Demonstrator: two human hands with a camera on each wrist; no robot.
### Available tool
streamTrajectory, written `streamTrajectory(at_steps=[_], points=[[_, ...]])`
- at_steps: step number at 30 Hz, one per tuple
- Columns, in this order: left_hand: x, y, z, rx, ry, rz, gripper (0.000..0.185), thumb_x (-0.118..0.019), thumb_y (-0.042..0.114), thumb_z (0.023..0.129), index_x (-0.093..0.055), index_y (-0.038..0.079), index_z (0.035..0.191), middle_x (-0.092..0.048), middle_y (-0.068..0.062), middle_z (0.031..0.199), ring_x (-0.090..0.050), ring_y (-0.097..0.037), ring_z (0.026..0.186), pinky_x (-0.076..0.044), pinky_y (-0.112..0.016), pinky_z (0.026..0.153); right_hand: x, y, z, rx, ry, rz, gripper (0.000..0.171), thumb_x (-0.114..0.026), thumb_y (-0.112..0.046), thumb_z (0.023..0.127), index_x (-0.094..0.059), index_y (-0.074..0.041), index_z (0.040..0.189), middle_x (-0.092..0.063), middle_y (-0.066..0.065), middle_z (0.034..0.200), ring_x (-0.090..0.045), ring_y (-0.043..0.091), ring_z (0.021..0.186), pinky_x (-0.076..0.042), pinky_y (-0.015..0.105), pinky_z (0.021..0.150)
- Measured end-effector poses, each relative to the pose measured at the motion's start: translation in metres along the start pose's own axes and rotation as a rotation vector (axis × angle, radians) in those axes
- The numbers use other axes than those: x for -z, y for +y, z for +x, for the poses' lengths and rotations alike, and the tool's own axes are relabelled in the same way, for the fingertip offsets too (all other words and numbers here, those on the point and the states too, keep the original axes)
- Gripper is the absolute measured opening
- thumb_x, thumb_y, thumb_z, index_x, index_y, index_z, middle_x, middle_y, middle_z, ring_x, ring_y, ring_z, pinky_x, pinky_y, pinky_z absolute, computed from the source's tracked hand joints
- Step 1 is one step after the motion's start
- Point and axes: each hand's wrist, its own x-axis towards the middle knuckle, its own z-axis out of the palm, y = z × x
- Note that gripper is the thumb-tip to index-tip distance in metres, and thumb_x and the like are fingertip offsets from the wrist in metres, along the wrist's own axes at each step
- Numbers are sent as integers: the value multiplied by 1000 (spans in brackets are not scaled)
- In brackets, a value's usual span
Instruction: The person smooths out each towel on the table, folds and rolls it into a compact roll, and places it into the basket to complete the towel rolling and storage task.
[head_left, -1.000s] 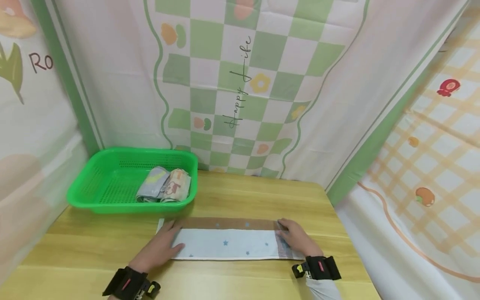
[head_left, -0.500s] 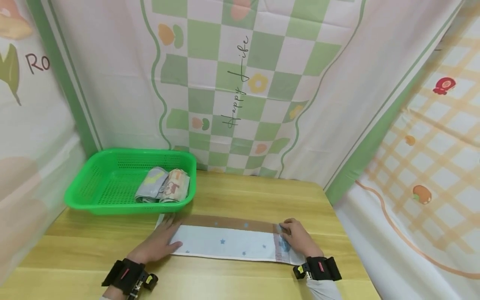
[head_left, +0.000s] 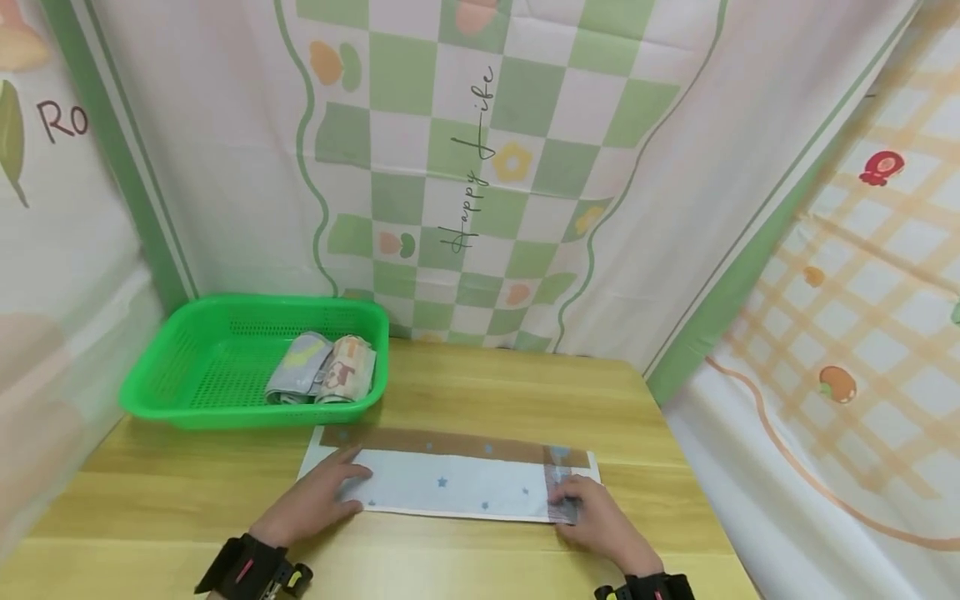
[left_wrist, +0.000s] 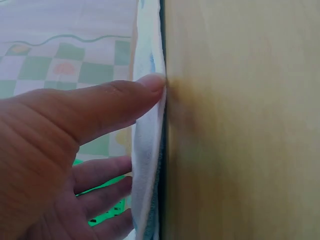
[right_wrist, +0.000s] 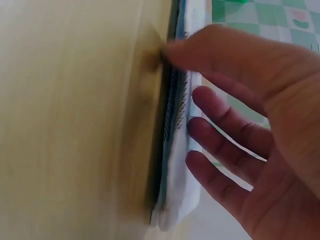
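A folded white towel (head_left: 465, 483) with small blue stars and a brown band along its far side lies lengthwise across the wooden table. At its left end rests my left hand (head_left: 318, 500), fingers spread on the cloth. In the left wrist view the thumb (left_wrist: 150, 84) touches the near folded edge. My right hand (head_left: 596, 517) is at the near right corner. Its fingers (right_wrist: 200, 127) bend loosely against the cloth in the right wrist view, with the blurred thumb at the table side of the layered edge.
A green plastic basket (head_left: 135, 392) stands at the back left of the table (head_left: 487, 383). Inside it, a folded grey cloth (head_left: 298, 368) and a folded beige patterned cloth (head_left: 348, 367) lie side by side. Printed curtains (head_left: 247, 167) hang behind and at both sides.
My right hand has moved from the towel's far right corner toward its near right corner. The left hand has drawn back slightly toward me, and the towel's right end now angles slightly nearer.
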Motion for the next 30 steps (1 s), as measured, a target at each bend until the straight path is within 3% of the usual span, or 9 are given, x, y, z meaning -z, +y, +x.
streamTrajectory(at_steps=[4,7,13,17,21,23,25,28,30], points=[[1,-1,1,7,-5,-15,38,-78,17,88,-69,4,122,-42,-32,152,-39,-52,140,-35,-66,112,1,7,2,-20,24,-44,25,-75,3,82,-77,-19,95,-67,-9,98,-66,17,96,-57,37,86],[0,0,3,15,-6,-8,39,-80,18,86,-70,5,121,-43,-31,152,-39,-51,140,-35,-65,112,4,9,4,-17,93,-69,22,-75,2,86,-77,-18,97,-69,-9,95,-68,15,92,-58,32,81],[0,4,7,-31,66,118,26,-83,13,79,-75,9,103,-60,-24,137,-56,-44,127,-46,-60,106,21,7,19,13,200,-126,20,-79,3,83,-76,-13,95,-73,-4,94,-70,16,89,-59,31,78],[0,5,12,-30,101,155,10,-78,9,80,-77,10,90,-68,-15,124,-63,-37,117,-52,-55,100,35,5,29,87,337,-195,27,-81,8,77,-75,-11,94,-72,-2,92,-69,16,87,-59,33,76],[0,5,15,-20,127,154,8,-75,7,85,-77,10,93,-71,-13,118,-67,-33,110,-55,-52,96,39,4,34,132,469,-220,31,-82,13,73,-73,-11,92,-70,2,93,-69,21,86,-60,39,75],[-1,4,15,-38,146,174,9,-75,7,87,-77,9,96,-72,-11,114,-69,-30,105,-57,-49,93,34,7,32,91,428,-200,31,-81,14,73,-72,-12,88,-69,1,92,-69,22,88,-60,40,76],[-1,3,14,-54,163,194,13,-75,5,86,-77,8,99,-73,-11,112,-69,-29,103,-58,-47,92,26,11,27,9,329,-181,30,-81,12,73,-72,-14,84,-69,-2,90,-69,21,87,-60,39,77],[-1,1,10,-51,163,196,24,-75,-2,81,-75,6,104,-72,-12,115,-69,-30,107,-57,-48,94,14,19,18,-99,179,-137,27,-80,9,76,-73,-16,82,-69,-5,88,-68,18,88,-60,37,80],[0,1,7,-45,166,182,32,-74,-7,76,-74,4,106,-71,-15,118,-67,-33,110,-56,-50,95,10,23,14,-116,144,-112,25,-79,9,77,-74,-15,83,-69,-5,89,-68,18,88,-59,37,81]])
